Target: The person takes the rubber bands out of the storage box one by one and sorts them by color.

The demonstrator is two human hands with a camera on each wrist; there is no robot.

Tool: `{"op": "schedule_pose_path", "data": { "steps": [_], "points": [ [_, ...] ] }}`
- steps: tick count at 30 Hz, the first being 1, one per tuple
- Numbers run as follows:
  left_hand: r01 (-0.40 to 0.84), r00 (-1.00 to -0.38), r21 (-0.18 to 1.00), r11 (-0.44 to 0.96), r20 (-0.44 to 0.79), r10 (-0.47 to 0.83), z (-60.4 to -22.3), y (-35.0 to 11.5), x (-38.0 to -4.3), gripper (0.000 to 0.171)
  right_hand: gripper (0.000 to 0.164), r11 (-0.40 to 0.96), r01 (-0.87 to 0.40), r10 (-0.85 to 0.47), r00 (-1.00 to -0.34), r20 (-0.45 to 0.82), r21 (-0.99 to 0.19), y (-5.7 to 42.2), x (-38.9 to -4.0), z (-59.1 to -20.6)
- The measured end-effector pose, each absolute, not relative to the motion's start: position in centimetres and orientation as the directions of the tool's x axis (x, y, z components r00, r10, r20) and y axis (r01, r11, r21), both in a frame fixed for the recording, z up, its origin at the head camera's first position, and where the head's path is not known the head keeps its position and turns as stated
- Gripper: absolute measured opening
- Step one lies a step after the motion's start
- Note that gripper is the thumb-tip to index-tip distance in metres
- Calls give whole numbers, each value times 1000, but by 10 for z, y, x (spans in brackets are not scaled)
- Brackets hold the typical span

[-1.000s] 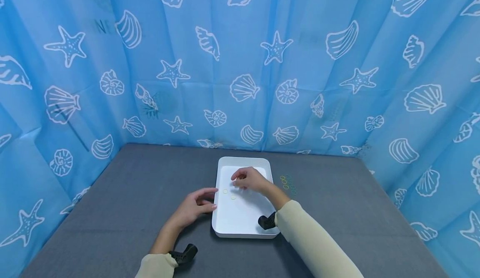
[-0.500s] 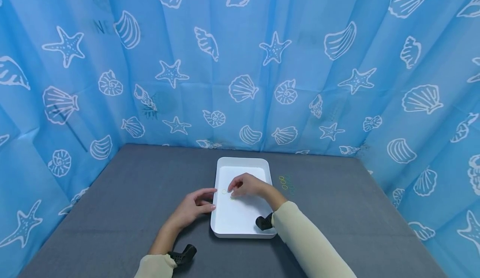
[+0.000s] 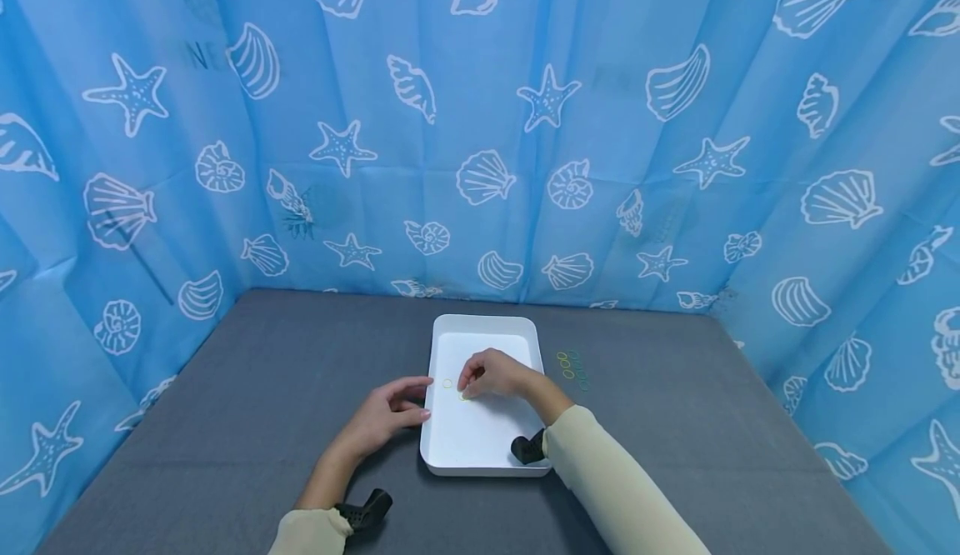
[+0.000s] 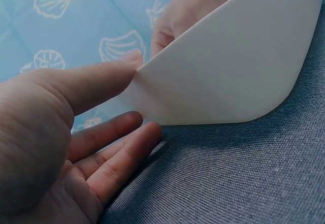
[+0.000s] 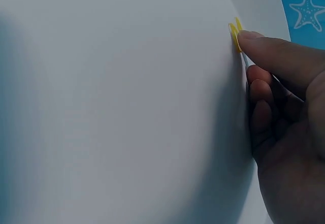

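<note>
A white rectangular tray [image 3: 483,447] lies on the grey cloth. Inside it, my right hand [image 3: 495,374] pinches a small yellow ring [image 5: 235,35] between thumb and fingertips, low over the tray floor. Another thin yellow ring [image 3: 447,384] lies flat in the tray, just left of those fingertips. My left hand [image 3: 385,413] is at the tray's left side. In the left wrist view its thumb touches the upper rim, while the other fingers extend loosely near the tray's base.
On the cloth right of the tray lie several yellow rings [image 3: 566,363] beside several green rings [image 3: 580,372]. A blue curtain [image 3: 420,163] with white shell prints hangs around the grey table [image 3: 225,422]. A black wrist device sits on each forearm.
My right hand has moved down and slightly left inside the tray, and its fingertips have closed on one of the two rings there. The left hand has stayed at the rim.
</note>
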State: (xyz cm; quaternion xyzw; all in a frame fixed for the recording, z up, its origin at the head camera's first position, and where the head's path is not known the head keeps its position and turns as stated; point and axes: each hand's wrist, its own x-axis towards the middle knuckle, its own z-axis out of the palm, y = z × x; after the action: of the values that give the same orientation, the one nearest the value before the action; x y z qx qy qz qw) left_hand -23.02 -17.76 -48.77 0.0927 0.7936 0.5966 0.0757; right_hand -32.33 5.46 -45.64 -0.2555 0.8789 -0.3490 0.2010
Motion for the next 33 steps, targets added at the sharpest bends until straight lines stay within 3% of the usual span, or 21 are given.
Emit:
{"op": "schedule_pose_path", "data": {
  "steps": [18,33],
  "points": [
    [57,-971,962,268,-9,239,-485,-177,-230,50,6,658,-353,-580,-801,-147,-665,52,-324,-461],
    [84,-969,958,273,15,246,-486,-176,-228,51,7,663,-358,-605,-773,-190,-657,50,-321,-457]
  ]
}}
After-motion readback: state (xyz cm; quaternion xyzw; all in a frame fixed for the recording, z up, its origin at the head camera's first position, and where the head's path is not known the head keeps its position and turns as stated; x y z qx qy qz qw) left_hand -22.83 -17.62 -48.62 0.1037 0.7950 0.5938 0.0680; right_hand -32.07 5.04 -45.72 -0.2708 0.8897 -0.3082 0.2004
